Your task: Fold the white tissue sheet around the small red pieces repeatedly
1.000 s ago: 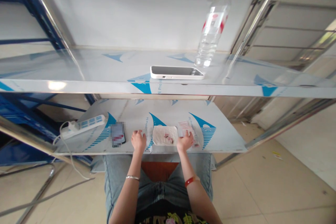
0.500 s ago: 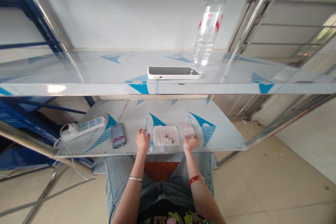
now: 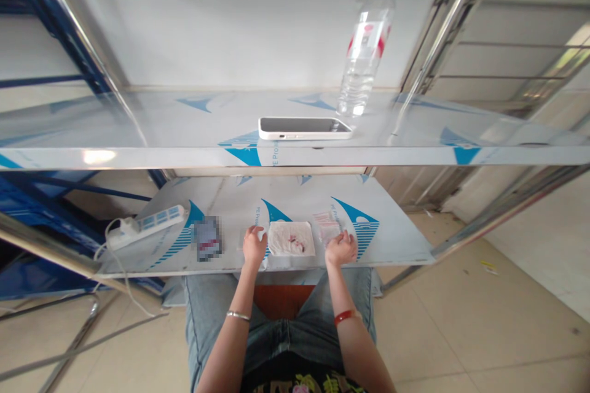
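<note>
Bare forearms, silver bangle [image 3: 238,315], red wristband [image 3: 346,317], blue jeans [image 3: 203,307], dark printed top [image 3: 299,381]

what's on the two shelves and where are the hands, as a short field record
upper shelf: white phone lying flat, clear water bottle upright behind it
lower shelf: power strip at left, white tray near the front edge, small clear bags to its right
left hand: on the shelf left of the tray
right hand: at the small clear bags, grip unclear
</note>
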Demonstrator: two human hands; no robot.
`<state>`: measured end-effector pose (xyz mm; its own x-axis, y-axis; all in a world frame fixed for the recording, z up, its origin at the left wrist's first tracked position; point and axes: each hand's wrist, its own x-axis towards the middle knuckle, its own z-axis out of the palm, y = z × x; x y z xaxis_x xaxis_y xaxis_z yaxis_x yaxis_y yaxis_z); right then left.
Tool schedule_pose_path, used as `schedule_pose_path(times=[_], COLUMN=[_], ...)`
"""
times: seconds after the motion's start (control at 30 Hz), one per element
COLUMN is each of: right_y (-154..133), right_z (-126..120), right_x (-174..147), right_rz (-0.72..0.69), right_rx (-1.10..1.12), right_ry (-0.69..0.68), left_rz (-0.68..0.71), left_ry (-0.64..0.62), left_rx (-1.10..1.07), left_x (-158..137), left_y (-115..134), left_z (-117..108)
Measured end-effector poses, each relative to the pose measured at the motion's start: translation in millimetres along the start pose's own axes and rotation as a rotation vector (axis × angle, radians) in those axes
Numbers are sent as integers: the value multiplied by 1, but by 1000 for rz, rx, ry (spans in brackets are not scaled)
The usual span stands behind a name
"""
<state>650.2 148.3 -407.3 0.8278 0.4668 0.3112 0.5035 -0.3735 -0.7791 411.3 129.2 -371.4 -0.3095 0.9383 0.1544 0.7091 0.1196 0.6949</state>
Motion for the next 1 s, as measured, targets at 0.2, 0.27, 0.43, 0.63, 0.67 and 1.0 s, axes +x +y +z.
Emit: schedule_pose_path(times=[0.2, 0.27, 0.43, 0.63, 0.67, 1.0], right_y=[-41, -56, -78, -76, -76, -84], right_z=[2, 1, -3, -2, -3, -12], right_x=[-25, -42, -74, -78, -77, -74], right_rz=[-112, -94, 32, -72, -83, 50], right_rx=[514, 722, 944, 781, 743, 794], right_ry=[-297, -518, -911, -609, -558, -969], left_rz=[94, 61, 68, 13, 10, 20], left_ry=[-94, -159, -298, -261, -254, -280], left_rx=[-351, -462, -720, -1000, -1015, -915], left_x=[2, 1, -3, -1, -1, 0], left_y=[20, 30, 42, 40, 40, 32], left_z=[10, 10, 1, -5, -5, -9])
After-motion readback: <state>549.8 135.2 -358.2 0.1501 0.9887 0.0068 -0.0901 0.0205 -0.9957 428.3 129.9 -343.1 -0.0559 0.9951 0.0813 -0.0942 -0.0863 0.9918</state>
